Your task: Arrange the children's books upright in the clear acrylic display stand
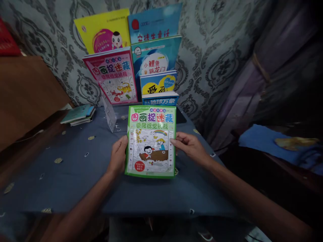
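Note:
A green picture book [151,144] is held upright, front cover facing me, above the table. My left hand [118,153] grips its left edge, and my right hand [189,146] pinches the right edge with the thumb on the cover. Behind it, a clear stand [109,114] carries a pink picture book [116,80] of like design, with a yellow book [103,32] at its back. To the right, stepped one before another, are a blue book [156,22], a teal book [157,55], a blue-and-yellow book [157,84] and a low blue book [161,101].
Thin books [78,115] lie stacked at the table's back left, by a brown box-like piece [27,97]. A dark blue patterned cloth covers the table [75,181]. Patterned wallpaper [202,40] and a tied curtain [249,77] close off the back. Blue fabric [267,144] lies at the right.

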Action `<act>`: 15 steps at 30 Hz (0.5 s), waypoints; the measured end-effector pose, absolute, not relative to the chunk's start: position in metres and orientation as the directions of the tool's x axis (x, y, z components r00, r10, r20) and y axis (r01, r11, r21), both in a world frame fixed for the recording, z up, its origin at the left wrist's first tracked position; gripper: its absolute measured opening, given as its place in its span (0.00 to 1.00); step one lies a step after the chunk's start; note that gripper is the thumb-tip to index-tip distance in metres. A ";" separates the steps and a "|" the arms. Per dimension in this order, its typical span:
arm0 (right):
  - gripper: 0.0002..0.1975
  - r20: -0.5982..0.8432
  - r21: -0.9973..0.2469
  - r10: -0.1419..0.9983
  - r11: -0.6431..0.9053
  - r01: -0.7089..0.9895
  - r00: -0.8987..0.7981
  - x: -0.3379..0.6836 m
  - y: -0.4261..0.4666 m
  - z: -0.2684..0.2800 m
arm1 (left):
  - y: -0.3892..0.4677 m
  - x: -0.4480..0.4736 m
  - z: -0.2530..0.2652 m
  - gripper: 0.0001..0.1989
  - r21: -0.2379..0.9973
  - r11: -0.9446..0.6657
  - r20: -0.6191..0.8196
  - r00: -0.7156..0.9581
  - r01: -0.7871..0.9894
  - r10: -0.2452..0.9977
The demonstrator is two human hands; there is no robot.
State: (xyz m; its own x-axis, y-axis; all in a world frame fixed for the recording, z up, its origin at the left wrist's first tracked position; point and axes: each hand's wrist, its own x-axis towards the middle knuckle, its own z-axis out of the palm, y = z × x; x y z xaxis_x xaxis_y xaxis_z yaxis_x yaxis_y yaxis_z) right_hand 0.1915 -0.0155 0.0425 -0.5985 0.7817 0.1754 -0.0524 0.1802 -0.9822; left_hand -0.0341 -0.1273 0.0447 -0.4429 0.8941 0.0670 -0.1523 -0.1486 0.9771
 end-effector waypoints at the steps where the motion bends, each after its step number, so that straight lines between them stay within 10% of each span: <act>1: 0.20 0.154 -0.986 0.777 0.159 -0.047 -0.611 0.193 -0.016 0.043 | -0.127 -0.034 0.043 0.29 0.975 -0.123 0.031 -0.435 -0.186 0.900; 5: 0.23 0.045 -0.999 0.775 0.049 -0.011 -0.630 0.196 -0.016 0.029 | -0.121 -0.046 0.030 0.29 0.994 0.026 -0.057 -0.304 -0.108 0.951; 8: 0.27 -0.049 -0.995 0.794 0.017 0.102 -0.606 0.199 -0.011 0.009 | -0.119 -0.063 0.021 0.26 0.948 0.117 -0.070 -0.163 0.296 0.984; 15: 0.22 0.062 -0.759 0.833 0.397 0.516 -0.550 0.216 0.002 0.001 | -0.111 -0.073 0.023 0.15 0.357 -0.008 0.144 -0.046 0.934 0.988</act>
